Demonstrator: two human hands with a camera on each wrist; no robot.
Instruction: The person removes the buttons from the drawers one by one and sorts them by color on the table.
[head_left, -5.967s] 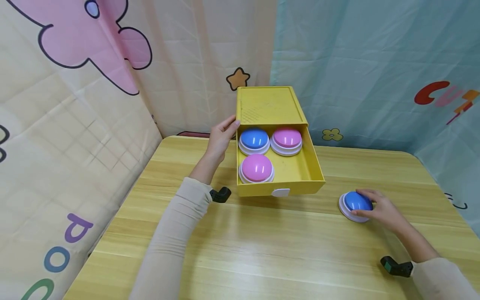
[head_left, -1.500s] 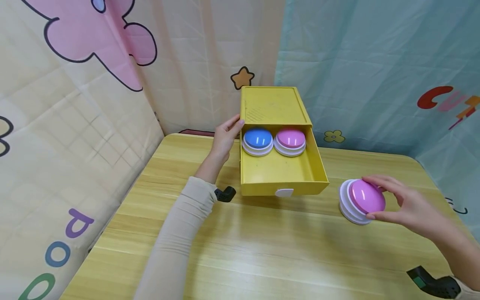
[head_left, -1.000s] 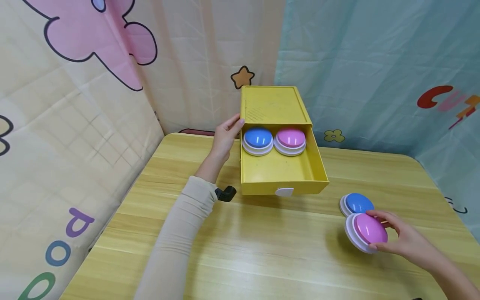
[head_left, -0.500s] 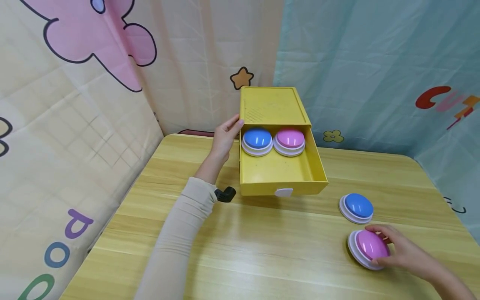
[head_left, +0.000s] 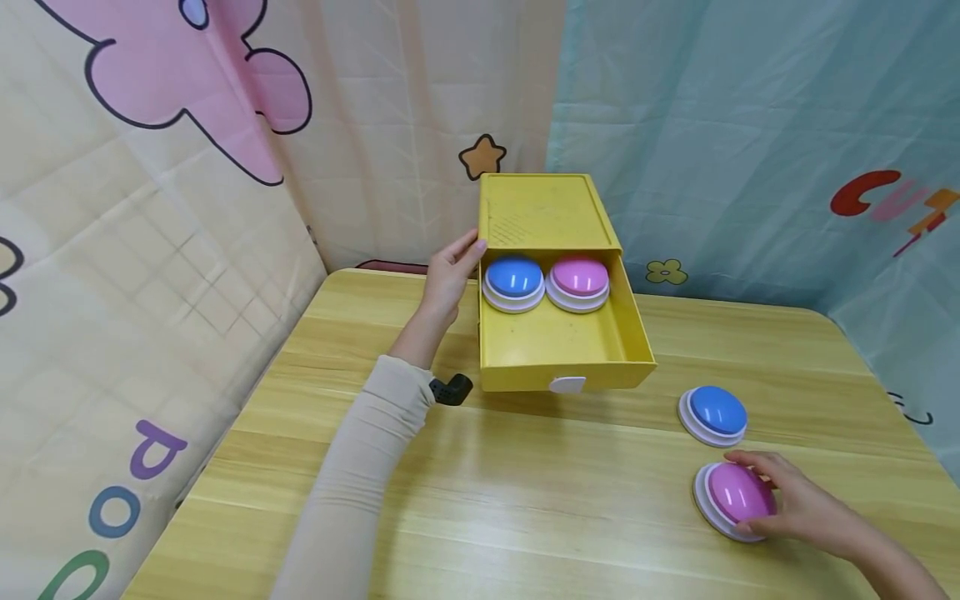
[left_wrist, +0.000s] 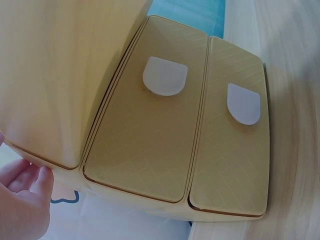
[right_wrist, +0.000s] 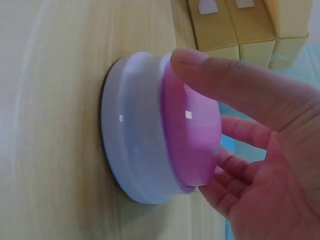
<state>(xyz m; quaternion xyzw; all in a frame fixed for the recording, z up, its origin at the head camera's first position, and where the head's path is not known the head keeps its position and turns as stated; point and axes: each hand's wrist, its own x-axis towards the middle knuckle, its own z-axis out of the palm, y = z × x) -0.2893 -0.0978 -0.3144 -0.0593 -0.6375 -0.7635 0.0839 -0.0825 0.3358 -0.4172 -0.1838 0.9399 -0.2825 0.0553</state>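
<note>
My right hand (head_left: 806,504) holds a pink buzzer button (head_left: 738,492) by its dome, thumb on one side and fingers on the other. Its white base (right_wrist: 135,125) sits on the table, as the right wrist view shows. Just behind it lies a blue buzzer button (head_left: 716,412). My left hand (head_left: 446,279) rests against the left side of a yellow drawer unit (head_left: 551,208), fingertips right at the front edge. The top drawer (head_left: 566,342) is pulled out. At its back, another blue buzzer button (head_left: 514,279) and another pink one (head_left: 579,279) stand side by side.
Below the pulled-out drawer, two closed drawers with white tabs (left_wrist: 165,76) show in the left wrist view. The unit stands at the back of the wooden table (head_left: 487,500), near the printed curtain (head_left: 720,150).
The front pink buzzer button has left the drawer in my right hand, passed over the blue one, and come down on the table in front of it. My left hand keeps its place.
</note>
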